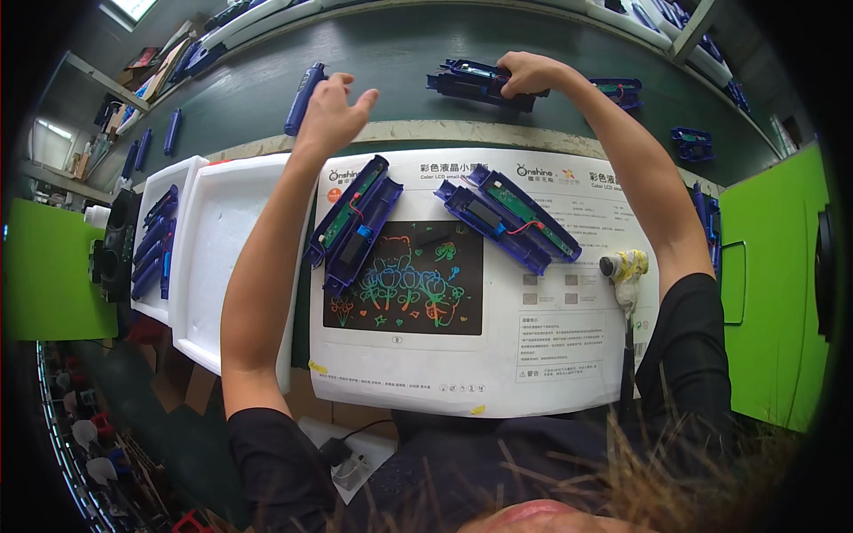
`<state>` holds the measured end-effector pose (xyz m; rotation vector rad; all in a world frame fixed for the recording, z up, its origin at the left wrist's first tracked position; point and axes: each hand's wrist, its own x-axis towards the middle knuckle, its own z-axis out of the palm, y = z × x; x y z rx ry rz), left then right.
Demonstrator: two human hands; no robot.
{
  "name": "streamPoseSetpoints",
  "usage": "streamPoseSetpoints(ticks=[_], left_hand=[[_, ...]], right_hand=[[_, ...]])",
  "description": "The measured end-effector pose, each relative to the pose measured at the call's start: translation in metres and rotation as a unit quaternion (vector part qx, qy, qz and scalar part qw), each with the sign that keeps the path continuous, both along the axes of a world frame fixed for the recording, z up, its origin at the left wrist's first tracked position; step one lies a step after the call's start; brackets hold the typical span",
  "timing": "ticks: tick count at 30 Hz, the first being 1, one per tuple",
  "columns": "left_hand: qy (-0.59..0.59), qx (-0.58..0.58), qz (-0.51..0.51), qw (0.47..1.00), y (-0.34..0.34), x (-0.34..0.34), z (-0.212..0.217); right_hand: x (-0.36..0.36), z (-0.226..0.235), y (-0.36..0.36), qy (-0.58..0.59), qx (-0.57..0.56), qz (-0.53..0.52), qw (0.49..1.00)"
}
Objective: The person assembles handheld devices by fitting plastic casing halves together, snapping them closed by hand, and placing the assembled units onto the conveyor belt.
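Note:
At the far side, my left hand (336,111) is open with its fingers spread, right beside a closed blue plastic casing (305,99) on the green conveyor belt; whether it touches the casing is unclear. My right hand (533,75) reaches farther right, its thumb and fingers closed on an opened blue casing (471,82) on the belt. Nearer me, two more opened casings lie on a printed white sheet: a left one (355,224) and a right one (508,218). Both show green circuit boards and thin red wires.
A mallet (625,265) with a tape-wrapped head lies at the sheet's (409,377) right side. White foam trays (209,293) stand to the left, one holding several blue casings (155,249). More casings sit along the conveyor belt (391,62). Green panels (773,284) flank the bench.

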<state>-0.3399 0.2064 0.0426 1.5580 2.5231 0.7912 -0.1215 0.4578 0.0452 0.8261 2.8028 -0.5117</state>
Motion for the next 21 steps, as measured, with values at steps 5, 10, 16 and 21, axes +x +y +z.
streamPoseSetpoints(ticks=[5,10,16,21], left_hand=[[-0.513,0.101,-0.068,0.849,-0.071,0.145,0.007],[-0.741,0.169,-0.17,0.627,-0.141,0.262,-0.014],[-0.744,0.249,-0.088,0.613,-0.189,0.335,-0.031],[-0.697,0.273,-0.088,0.657,-0.193,0.349,-0.03]], right_hand=[[0.085,0.018,-0.095,0.189,-0.292,-0.037,0.937],[0.184,0.034,-0.252,0.244,-0.313,-0.044,0.917],[0.245,0.009,-0.353,0.344,-0.165,-0.174,0.908],[0.255,0.01,-0.393,0.355,-0.25,-0.212,0.875]])
